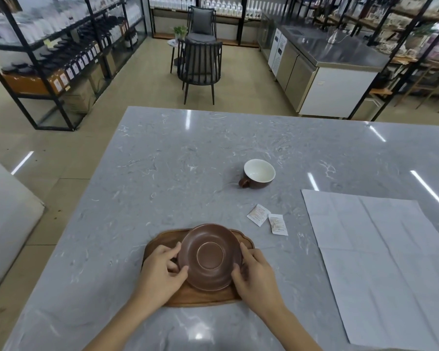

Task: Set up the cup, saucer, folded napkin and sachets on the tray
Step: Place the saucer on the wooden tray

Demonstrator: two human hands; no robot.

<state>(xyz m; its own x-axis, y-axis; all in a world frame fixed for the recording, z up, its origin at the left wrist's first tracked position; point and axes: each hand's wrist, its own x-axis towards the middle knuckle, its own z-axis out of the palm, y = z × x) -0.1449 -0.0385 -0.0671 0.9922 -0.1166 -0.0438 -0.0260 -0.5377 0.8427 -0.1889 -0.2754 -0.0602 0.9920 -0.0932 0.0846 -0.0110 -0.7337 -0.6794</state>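
A: While both hands grip the saucer, where does it sit?

B: On the tray, near the table's front edge. Whether it rests flat or hangs just above the wood, the view cannot say. The left hand pinches the left rim, thumb on top, fingers curled under. The right hand pinches the right rim the same way.

A: So step one?

B: Seemingly so. The saucer is at the tray; nothing else is.

A: The cup?

B: Upright on the table, well beyond the tray, to the right, handle pointing left. Empty, white inside.

A: Sachets?

B: Two, flat on the table between cup and tray, just right of the tray, corners nearly touching.

A: Napkin?

B: Spread open at far right, creases showing, not folded.

A: Remaining, then?

B: Release the saucer, set the cup on it, fold the napkin, place it, add the sachets. Most of the job is left.
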